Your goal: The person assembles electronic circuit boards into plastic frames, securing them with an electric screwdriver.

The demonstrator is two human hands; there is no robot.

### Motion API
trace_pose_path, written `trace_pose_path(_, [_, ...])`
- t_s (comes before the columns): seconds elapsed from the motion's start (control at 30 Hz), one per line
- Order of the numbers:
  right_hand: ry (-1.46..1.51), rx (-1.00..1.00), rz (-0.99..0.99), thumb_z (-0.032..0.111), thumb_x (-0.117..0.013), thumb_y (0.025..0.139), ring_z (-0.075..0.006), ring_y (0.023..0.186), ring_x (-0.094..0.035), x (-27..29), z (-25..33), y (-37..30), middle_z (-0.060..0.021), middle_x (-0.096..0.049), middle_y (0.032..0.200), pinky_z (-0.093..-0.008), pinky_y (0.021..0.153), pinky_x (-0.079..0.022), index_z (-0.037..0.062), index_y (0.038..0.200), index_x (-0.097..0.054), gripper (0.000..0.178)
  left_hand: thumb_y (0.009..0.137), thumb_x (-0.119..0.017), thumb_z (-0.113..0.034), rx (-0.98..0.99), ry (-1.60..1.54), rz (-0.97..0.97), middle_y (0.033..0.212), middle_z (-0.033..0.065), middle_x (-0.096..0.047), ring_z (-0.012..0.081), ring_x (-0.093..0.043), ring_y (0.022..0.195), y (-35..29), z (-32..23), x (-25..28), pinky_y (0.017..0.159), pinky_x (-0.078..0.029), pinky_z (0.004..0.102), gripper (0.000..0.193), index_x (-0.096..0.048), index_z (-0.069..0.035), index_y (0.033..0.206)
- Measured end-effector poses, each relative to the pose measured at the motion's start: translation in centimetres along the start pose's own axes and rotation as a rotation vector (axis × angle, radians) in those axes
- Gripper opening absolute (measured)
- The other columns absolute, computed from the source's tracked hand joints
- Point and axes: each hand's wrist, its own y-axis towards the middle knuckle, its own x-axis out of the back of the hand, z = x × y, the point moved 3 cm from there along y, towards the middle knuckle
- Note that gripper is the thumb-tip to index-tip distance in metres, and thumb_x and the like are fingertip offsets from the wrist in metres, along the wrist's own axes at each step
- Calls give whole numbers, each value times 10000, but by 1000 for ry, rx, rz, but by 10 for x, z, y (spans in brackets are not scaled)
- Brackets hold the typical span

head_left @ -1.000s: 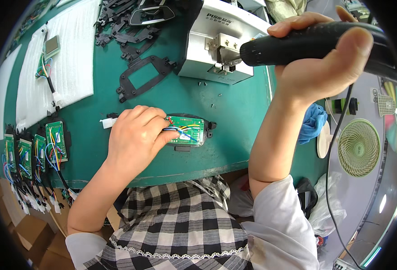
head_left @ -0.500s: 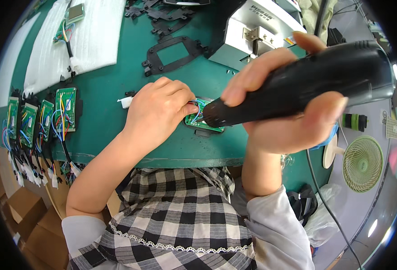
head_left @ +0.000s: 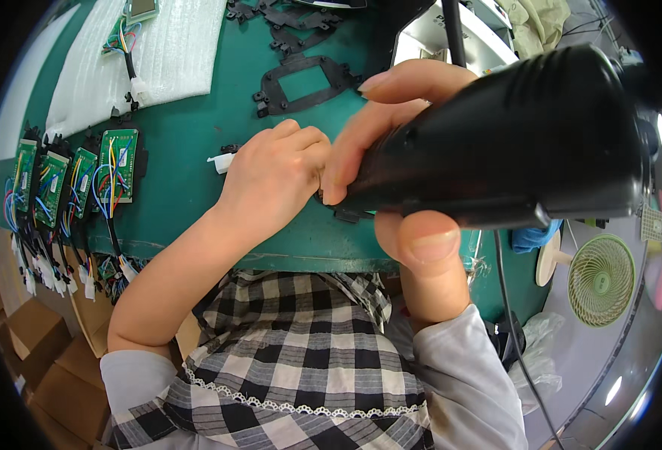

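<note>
My right hand (head_left: 424, 251) is wrapped round a thick black electric screwdriver (head_left: 511, 142), held nearly level with its front end pointing left. That front end meets the fingers of my left hand (head_left: 274, 172), which are curled closed low over the table. What they pinch is hidden behind the right fingers and the tool. Below both hands, only a dark edge of the black frame (head_left: 346, 216) under the work shows; its circuit board is almost wholly covered. A white plug connector (head_left: 223, 163) lies beside my left wrist.
Several wired green circuit boards (head_left: 118, 166) stand at the left, leads hanging over the table edge. White foam sheeting (head_left: 173, 64) carries another wired board. Black plastic frames (head_left: 301, 84) lie at the back near a white-and-black machine (head_left: 421, 41). A cable (head_left: 505, 300) and green fan (head_left: 602, 280) are at right.
The screwdriver has come closer to the camera, and my right fingers have moved left to meet my left hand. The circuit board, partly visible before, is now covered. The whole view has shifted slightly.
</note>
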Motion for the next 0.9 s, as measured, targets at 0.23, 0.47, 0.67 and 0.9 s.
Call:
trace_pose_path(0.23, [67, -24, -66, 685, -411, 860, -207, 487, -543, 14, -1, 4, -122, -545, 639, -290, 440, -449, -52, 1183, -424, 804, 725, -701, -128, -6, 144, 115, 903, 28, -612, 224, -572, 864, -2, -2, 1, 749, -480, 345, 153, -640, -74, 855])
trace_pose_path(0.47, [715, -85, -234, 591, -366, 919, -260, 507, -524, 75, 6, 20, -143, -563, 692, -393, 476, -446, 36, 1187, -505, 631, 660, -784, -303, -16, 150, 248, 1143, 96, -564, 265, -556, 1009, -1, -29, -1, 866, -467, 369, 548, -597, -73, 1121])
trace_pose_path(0.67, [630, -135, -302, 577, -400, 912, -252, 507, -507, 100, -12, 15, -127, -535, 670, -394, 486, -435, 37, 1147, -511, 599, 665, -795, -220, 232, 634, -183, 1020, 68, -615, 269, -564, 961, -7, -22, 113, 820, -457, 376, 445, -619, -93, 1054])
trace_pose_path(0.9, [518, -129, -362, 538, -439, 913, -240, 481, -516, 90, -26, 21, -127, -533, 638, -389, 465, -457, 33, 1147, -447, 557, 855, -632, -360, 507, 1454, 97, 1211, 49, -570, 229, -491, 1172, -89, 21, 191, 1024, -322, 404, 436, -552, -107, 1200])
